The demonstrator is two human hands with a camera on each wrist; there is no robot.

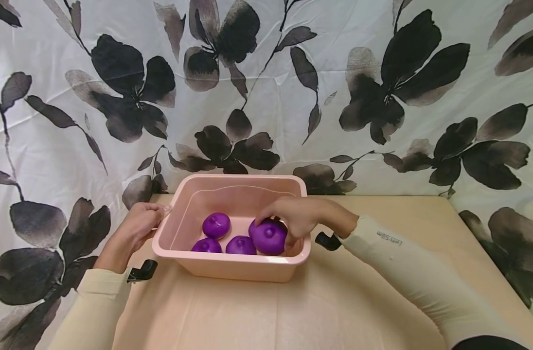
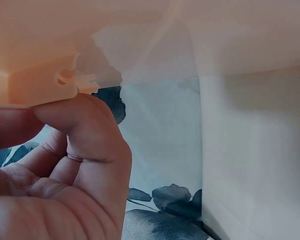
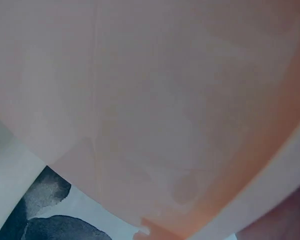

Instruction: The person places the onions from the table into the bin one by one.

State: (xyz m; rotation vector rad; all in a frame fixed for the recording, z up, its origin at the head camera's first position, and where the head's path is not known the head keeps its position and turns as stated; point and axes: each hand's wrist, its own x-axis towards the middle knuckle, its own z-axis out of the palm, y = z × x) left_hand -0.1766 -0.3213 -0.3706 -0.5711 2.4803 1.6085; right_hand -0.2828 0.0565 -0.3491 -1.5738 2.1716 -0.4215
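Observation:
A pink plastic bin (image 1: 231, 269) stands on the table, with several round purple onions inside, each with a small nub. My left hand (image 1: 139, 223) pinches the bin's left rim between thumb and fingers; the left wrist view shows those fingers (image 2: 85, 125) under the rim's edge. Over the bin's right end reaches my right hand (image 1: 294, 214), its fingers curled round a purple onion (image 1: 270, 236) raised above the others. Another onion (image 1: 217, 225) lies to the left, near two more along the front wall. In the right wrist view the bin's wall (image 3: 140, 100) hides most of the hand.
The pale wooden table (image 1: 336, 301) extends in front of the bin and to its right. Behind it hangs a white curtain (image 1: 293, 107) with dark flowers, close to the bin's back. Black wrist mounts (image 1: 143, 271) sit at both sleeves.

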